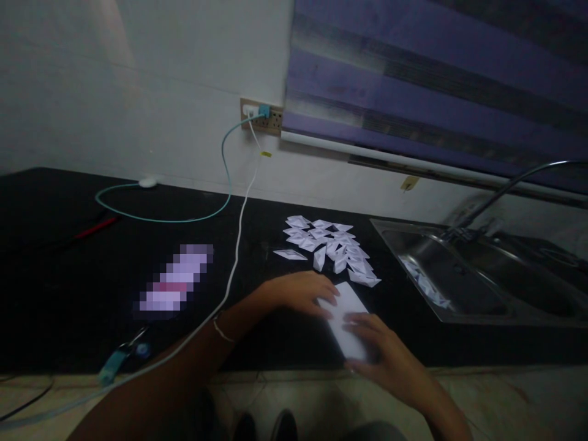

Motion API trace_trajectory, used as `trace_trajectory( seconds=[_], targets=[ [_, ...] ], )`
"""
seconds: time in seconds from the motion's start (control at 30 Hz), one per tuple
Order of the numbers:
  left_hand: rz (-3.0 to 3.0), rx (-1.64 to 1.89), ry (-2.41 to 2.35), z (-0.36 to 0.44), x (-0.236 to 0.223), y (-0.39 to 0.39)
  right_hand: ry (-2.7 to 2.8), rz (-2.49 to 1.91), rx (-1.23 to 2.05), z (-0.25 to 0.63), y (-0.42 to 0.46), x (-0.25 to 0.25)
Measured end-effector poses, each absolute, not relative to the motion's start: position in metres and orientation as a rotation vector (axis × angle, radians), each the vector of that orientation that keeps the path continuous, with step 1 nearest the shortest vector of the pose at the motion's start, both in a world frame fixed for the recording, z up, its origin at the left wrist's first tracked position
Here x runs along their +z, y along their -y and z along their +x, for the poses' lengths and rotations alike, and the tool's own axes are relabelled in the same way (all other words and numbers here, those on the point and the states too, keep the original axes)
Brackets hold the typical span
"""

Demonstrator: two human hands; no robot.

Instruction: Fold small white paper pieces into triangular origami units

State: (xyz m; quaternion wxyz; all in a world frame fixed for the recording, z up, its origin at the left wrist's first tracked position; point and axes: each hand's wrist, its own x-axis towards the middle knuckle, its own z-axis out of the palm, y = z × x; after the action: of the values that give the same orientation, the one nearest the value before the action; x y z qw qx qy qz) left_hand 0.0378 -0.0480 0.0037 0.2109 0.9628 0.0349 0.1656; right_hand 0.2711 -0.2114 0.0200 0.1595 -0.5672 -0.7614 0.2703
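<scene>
- The white paper (pixel 346 318) lies flat on the black counter (pixel 68 318), low and middle in the frame. It looks thin, light and bendy.
- Your left hand (pixel 298 293) and right hand (pixel 383 349) lie open, fingers pressing it down.
- Hold it by its edges.
- Folded paper boats (pixel 328 248) sit just above; a sink (pixel 459 275) is right.

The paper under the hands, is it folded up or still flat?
Flat, as far as shows: the paper lies on the counter under both hands, left hand and right hand.
</scene>
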Motion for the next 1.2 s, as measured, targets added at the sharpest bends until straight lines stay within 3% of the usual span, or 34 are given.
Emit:
trace_trajectory(
  seconds=[0.63, 1.2],
  targets=[
    [2.611, 0.471, -0.088, 0.039, -0.002, 0.043, 2.155, -1.567, 1.013, 0.281, 0.209, 0.030],
    [2.616, 0.475, -0.157, 0.042, -0.009, 0.042, 1.959, -1.394, 0.899, 0.268, 0.213, 0.015]
  ],
)
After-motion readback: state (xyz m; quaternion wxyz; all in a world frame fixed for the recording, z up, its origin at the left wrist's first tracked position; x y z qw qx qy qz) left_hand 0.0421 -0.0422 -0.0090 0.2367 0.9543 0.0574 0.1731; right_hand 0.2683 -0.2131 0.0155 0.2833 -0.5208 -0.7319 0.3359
